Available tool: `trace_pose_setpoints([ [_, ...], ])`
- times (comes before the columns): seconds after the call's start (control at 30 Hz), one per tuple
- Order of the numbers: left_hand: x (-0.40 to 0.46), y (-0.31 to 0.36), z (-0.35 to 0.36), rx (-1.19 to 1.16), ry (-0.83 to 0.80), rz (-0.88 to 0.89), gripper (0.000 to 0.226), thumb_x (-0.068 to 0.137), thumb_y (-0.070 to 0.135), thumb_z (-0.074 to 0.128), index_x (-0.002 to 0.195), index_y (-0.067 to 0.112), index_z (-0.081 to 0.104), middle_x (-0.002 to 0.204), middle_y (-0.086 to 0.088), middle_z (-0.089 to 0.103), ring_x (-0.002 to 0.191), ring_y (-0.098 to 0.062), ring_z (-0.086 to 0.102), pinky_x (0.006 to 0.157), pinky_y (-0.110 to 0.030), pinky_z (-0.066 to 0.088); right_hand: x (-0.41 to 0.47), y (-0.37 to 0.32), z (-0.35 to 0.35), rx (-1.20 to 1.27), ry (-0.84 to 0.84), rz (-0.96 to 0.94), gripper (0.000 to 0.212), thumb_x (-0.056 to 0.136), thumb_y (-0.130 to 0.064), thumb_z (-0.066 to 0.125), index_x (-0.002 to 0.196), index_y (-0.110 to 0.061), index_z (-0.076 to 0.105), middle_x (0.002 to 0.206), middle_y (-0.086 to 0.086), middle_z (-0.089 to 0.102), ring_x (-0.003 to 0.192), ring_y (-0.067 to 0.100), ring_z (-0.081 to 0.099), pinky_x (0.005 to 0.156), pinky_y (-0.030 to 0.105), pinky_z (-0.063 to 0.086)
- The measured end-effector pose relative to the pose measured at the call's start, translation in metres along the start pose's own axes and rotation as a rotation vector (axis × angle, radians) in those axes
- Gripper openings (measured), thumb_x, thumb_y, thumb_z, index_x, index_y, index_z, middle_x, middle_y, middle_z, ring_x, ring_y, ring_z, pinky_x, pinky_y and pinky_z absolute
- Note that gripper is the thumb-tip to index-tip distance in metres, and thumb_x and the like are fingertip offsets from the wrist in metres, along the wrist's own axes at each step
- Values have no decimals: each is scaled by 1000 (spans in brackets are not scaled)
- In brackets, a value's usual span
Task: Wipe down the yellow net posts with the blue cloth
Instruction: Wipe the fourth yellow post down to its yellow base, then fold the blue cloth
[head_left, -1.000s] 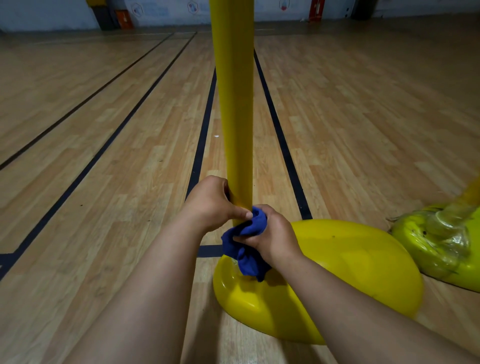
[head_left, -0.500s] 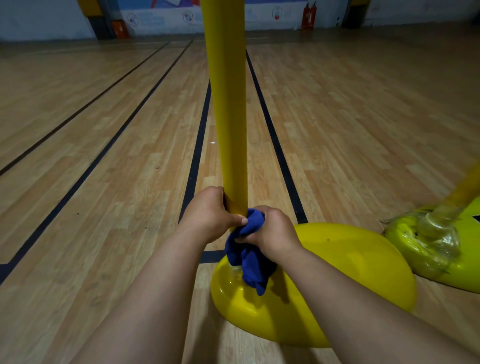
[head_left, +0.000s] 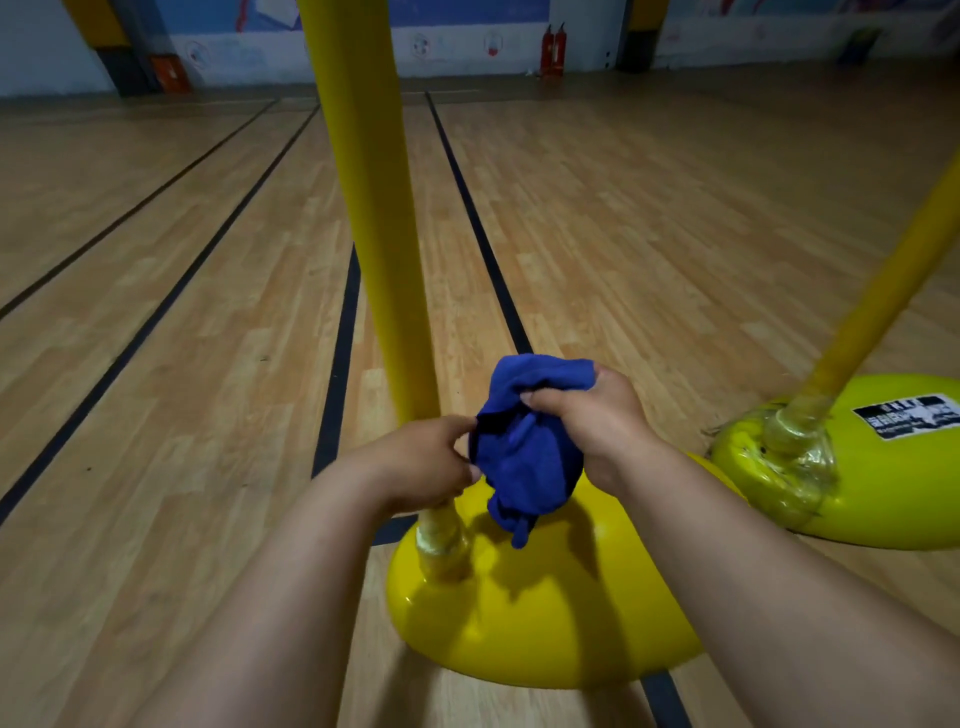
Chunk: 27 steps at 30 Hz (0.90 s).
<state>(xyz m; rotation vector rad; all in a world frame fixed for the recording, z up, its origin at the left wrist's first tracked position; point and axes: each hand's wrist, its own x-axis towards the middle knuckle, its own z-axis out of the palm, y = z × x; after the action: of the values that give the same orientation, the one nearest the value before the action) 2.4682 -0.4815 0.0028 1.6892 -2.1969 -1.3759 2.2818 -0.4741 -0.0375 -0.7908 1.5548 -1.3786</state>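
Note:
A yellow net post (head_left: 374, 218) rises from a rounded yellow base (head_left: 540, 618) on the wooden floor, its foot wrapped in clear tape. The blue cloth (head_left: 524, 447) is bunched up just right of the post, off its surface. My right hand (head_left: 592, 421) grips the cloth's upper right part. My left hand (head_left: 421, 462) pinches the cloth's left edge, in front of the post's lower end. A second yellow post (head_left: 883, 280) leans at the right on its own base (head_left: 862, 478).
Black court lines (head_left: 337, 364) run along the wooden floor (head_left: 156, 364) toward the far wall. Two red fire extinguishers (head_left: 553, 49) stand by that wall. The second base carries a black and white label (head_left: 906, 421) and crumpled clear tape.
Both hands have come off the post and lifted the cloth to the right of it. The cloth has loosened into a larger bunch. The view has tilted up, showing more of the second post.

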Motion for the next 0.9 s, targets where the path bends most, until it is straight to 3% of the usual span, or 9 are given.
trace_pose_setpoints([
  [0.1,20,7,19,-356,63,34,61,100,12,60,154,27,35,114,-4,66,110,-25,65,95,-44,56,7,3,-10,53,42,67,18,74,1,69,79,-16,69,64,-6,73,72,19,70,59,28,52],
  [0.2,38,16,36,-603,97,62,52,99,18,61,147,32,44,113,0,69,103,-15,67,78,-28,58,13,5,-14,134,23,153,18,70,2,57,78,-11,67,64,2,70,70,26,68,62,34,55],
  [0.27,52,17,49,-568,167,99,55,97,20,65,146,35,45,120,1,68,106,-15,67,85,-33,57,17,4,-17,222,5,228,21,70,0,53,84,-7,67,76,12,70,75,33,69,73,44,60],
  [0.37,67,15,69,-338,337,128,61,94,24,68,148,32,42,136,-3,56,122,-20,58,106,-44,48,22,7,-21,277,26,339,22,74,-4,51,92,-3,65,90,19,67,85,38,67,90,56,56],
  [0.47,63,15,93,-227,437,161,57,93,20,67,146,29,47,141,-2,49,129,-18,51,112,-37,42,12,14,-25,311,102,423,23,75,-4,50,91,-2,67,87,21,68,78,39,68,77,53,60],
  [0.6,48,20,110,-135,480,169,37,88,6,67,123,18,64,122,2,60,119,-19,55,104,-40,46,-14,16,-32,288,169,448,27,71,-2,49,91,0,67,89,23,65,87,40,64,89,62,55],
  [0.67,37,31,114,-123,449,135,26,87,3,65,108,19,65,112,4,61,112,-21,57,99,-41,48,-29,6,-39,276,179,457,22,63,-9,50,82,-3,60,83,20,56,80,37,57,79,53,53],
  [0.73,22,47,114,-198,389,121,18,89,4,63,99,19,63,107,2,67,105,-22,62,94,-45,51,-41,-4,-48,264,194,469,27,54,-15,50,79,-6,53,81,15,48,76,33,48,70,47,43],
  [0.9,-16,80,105,-426,379,50,11,97,18,59,92,27,59,90,-11,68,84,-23,64,82,-50,54,-78,-25,-69,306,268,441,11,82,-15,65,92,-10,66,92,11,72,87,31,70,77,44,57],
])
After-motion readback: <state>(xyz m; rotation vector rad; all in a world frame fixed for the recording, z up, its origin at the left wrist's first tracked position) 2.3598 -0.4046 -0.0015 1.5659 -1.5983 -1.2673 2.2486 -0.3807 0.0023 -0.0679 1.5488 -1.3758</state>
